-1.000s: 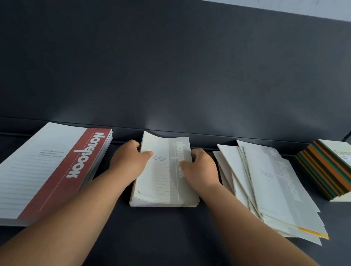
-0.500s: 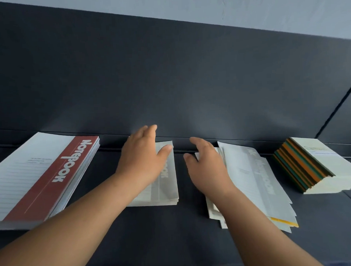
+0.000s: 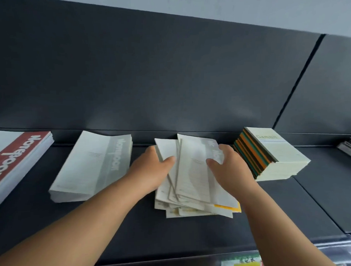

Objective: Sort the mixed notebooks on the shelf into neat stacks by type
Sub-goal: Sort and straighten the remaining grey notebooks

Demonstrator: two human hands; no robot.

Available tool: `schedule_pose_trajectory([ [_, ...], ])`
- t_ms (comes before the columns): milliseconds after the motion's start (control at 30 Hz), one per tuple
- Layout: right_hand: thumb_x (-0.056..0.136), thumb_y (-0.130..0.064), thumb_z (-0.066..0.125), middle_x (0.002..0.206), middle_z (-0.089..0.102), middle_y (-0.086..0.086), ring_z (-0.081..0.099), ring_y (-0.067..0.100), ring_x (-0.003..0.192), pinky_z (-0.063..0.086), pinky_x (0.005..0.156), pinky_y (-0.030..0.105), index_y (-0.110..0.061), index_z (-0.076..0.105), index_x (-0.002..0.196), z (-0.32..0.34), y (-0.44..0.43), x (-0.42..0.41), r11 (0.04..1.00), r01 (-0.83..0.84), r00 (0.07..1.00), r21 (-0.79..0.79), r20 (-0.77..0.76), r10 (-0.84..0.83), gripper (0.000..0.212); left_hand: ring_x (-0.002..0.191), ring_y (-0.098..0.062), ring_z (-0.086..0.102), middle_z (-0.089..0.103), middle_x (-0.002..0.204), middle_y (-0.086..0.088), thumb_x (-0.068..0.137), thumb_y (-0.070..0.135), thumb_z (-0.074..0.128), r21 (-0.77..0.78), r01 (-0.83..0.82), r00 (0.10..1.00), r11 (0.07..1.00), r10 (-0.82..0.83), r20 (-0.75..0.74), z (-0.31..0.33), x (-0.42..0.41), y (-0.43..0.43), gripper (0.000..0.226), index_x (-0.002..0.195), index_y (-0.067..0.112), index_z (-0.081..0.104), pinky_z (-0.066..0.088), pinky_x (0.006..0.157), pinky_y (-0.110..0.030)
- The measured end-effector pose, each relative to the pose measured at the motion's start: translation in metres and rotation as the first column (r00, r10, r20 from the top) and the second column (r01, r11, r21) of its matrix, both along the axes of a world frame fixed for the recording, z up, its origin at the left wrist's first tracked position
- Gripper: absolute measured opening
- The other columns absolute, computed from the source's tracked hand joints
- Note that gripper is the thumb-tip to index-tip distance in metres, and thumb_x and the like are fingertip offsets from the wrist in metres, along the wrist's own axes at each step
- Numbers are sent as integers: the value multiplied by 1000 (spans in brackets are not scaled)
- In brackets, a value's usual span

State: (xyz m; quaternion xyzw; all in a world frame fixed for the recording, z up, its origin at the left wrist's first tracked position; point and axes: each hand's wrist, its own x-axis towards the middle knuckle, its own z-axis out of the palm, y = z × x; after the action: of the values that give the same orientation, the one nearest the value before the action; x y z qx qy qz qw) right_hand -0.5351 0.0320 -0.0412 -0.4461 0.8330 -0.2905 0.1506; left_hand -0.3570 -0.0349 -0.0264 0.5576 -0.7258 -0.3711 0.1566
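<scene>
A messy pile of pale notebooks [image 3: 192, 180] lies fanned out on the dark shelf [image 3: 134, 225], a yellow cover showing at its near right corner. My left hand [image 3: 152, 170] grips the pile's left side, thumb on top. My right hand [image 3: 226, 164] grips its right side, thumb on the top cover. To the left lies a squared stack of grey-band notebooks [image 3: 91, 168]. Farther left sits a stack of red-band notebooks [image 3: 17, 158], cut off by the frame edge.
A block of notebooks with orange, green and dark spines [image 3: 272, 154] stands right of the pile, close to my right hand. Dark items [image 3: 350, 147] lie at the far right. The shelf's back panel [image 3: 168, 83] rises behind everything. Price labels [image 3: 240, 264] run along the front edge.
Both hands left the grey-band stack and moved right onto the messy pile, which they now hold from both sides. The view has shifted right.
</scene>
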Motion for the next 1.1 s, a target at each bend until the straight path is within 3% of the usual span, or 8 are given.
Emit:
schedule_pose_trajectory([
  [167, 86, -63, 49, 144, 47, 6, 41, 35, 133, 35, 109, 49, -22, 26, 149, -23, 8, -22, 969, 44, 999, 245, -6, -44, 78, 118, -23, 51, 42, 146, -3, 91, 62, 40, 62, -35, 989, 997, 25, 148, -16, -21, 9, 86, 153, 17, 1, 43, 87, -33],
  [333, 87, -65, 49, 153, 37, 6, 26, 34, 143, 25, 116, 48, -21, 20, 152, -27, 7, -23, 969, -21, 999, 246, 39, 12, 84, 136, -31, 36, 36, 151, -5, 87, 68, 39, 75, -94, 966, 993, 72, 247, -26, -33, 15, 91, 153, 21, -4, 34, 109, -47],
  [533, 87, -56, 58, 147, 42, 5, 34, 30, 136, 30, 110, 41, -23, 22, 151, -27, 4, -19, 981, -84, 993, 172, 95, 68, 80, 113, -22, 53, 49, 136, 1, 89, 43, 55, 170, -135, 989, 976, 142, -32, -28, -35, 10, 74, 147, 24, 14, 48, 88, -38],
  [633, 86, -52, 62, 147, 42, 2, 37, 29, 135, 35, 108, 42, -25, 19, 152, -27, 4, -19, 984, -99, 986, 145, 151, 77, 83, 104, -15, 53, 49, 131, 3, 92, 21, 57, 213, -138, 957, 967, 186, -223, -21, -35, 9, 65, 145, 24, 18, 44, 74, -29],
  [733, 83, -50, 68, 147, 43, -2, 40, 28, 134, 39, 108, 45, -27, 17, 153, -28, 5, -18, 989, -96, 980, 108, 184, 75, 89, 86, -4, 51, 53, 117, 6, 91, 7, 54, 200, -150, 929, 968, 207, -305, -20, -32, 10, 61, 141, 24, 23, 38, 58, -21],
  [900, 81, -38, 74, 138, 51, -6, 51, 22, 121, 46, 102, 44, -30, 26, 149, -32, 8, -13, 999, -41, 967, -3, 252, 40, 84, 88, 1, 51, 54, 118, 10, 87, 1, 54, 128, -146, 902, 981, 185, -391, -23, -29, 17, 67, 139, 31, 24, 40, 58, -19],
  [1000, 84, -22, 74, 114, 58, -11, 59, 14, 99, 52, 91, 41, -30, 30, 147, -27, 10, -15, 994, 68, 895, -88, 445, -22, 77, 99, -9, 54, 49, 123, 11, 85, 3, 60, 213, -181, 851, 960, 261, -455, -21, -26, 13, 87, 150, 30, 9, 44, 67, -23],
  [1100, 83, -20, 75, 99, 50, -13, 57, 15, 90, 51, 77, 37, -23, 26, 149, -20, 8, -14, 990, 136, 825, -23, 556, -101, 82, 89, -15, 52, 51, 109, 0, 87, 12, 62, 369, -219, 850, 903, 362, -383, -15, -22, 11, 49, 127, 12, 36, 42, 66, -29],
])
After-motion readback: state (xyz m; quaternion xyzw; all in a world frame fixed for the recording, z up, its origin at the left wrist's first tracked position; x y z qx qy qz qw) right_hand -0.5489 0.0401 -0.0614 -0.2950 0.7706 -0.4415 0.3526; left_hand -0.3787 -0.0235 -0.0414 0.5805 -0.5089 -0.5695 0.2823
